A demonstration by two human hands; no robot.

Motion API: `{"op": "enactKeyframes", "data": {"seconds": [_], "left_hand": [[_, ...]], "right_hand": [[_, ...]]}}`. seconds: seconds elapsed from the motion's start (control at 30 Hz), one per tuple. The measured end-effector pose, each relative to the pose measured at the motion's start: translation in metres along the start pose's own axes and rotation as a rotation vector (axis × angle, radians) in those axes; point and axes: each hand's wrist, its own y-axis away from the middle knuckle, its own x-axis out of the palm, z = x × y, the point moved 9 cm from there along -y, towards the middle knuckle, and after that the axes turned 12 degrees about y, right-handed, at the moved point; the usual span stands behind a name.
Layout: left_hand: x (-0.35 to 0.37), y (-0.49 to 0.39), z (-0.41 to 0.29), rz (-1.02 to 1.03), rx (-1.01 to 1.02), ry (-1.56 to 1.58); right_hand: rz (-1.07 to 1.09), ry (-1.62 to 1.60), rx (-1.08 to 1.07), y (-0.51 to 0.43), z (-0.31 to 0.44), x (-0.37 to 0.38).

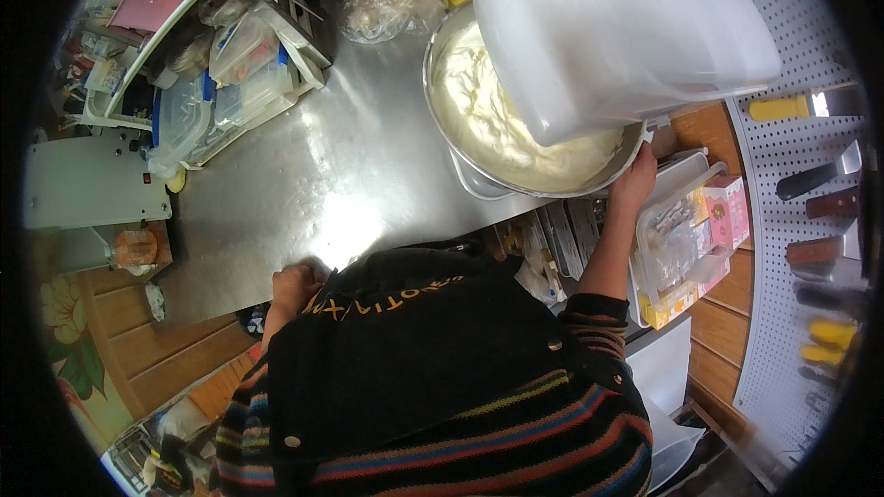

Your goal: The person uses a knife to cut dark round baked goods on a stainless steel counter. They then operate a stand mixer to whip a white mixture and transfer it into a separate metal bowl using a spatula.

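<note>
A stand mixer's smooth white head (621, 34) hangs over a metal mixing bowl (442, 117) and hides the far right part of it. Pale, creamy, whipped mixture (476, 96) with soft folds fills much of the bowl. The mixer's base (476, 179) shows partly under the bowl. My right hand (639, 169) grips the bowl at its right side, by the rim; its fingertips are partly hidden. My left hand (297, 288) rests with curled fingers at the front edge of the steel table (276, 200), beside my black apron (414, 345).
Plastic containers (183, 117) crowd a rack at the left. A clear plastic bag (387, 3) lies behind the bowl. On the right, a clear bin (670, 248) holds small boxes, and a pegboard (773, 221) carries spatulas and scrapers (822, 172). Trays (566, 228) stand below the table.
</note>
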Motion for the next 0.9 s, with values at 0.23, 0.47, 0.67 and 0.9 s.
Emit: {"op": "enactKeyframes", "data": {"seconds": [0.23, 0.47, 0.67, 0.9], "left_hand": [[-0.0007, 0.0001, -0.0014, 0.029, -0.018, -0.027], [-0.0019, 0.0020, -0.0041, 0.071, -0.066, -0.094], [-0.0031, 0.0034, -0.0048, 0.049, -0.046, -0.019], [-0.0018, 0.0012, -0.0039, 0.028, -0.024, -0.117]], "right_hand": [[-0.009, -0.017, 0.002, 0.0010, 0.0027, -0.0033], [-0.056, -0.010, -0.012, 0.0022, 0.0022, -0.0046], [-0.072, 0.013, -0.020, 0.0023, 0.0049, -0.0068], [-0.015, -0.016, -0.002, 0.0027, 0.0062, -0.0072]]}}
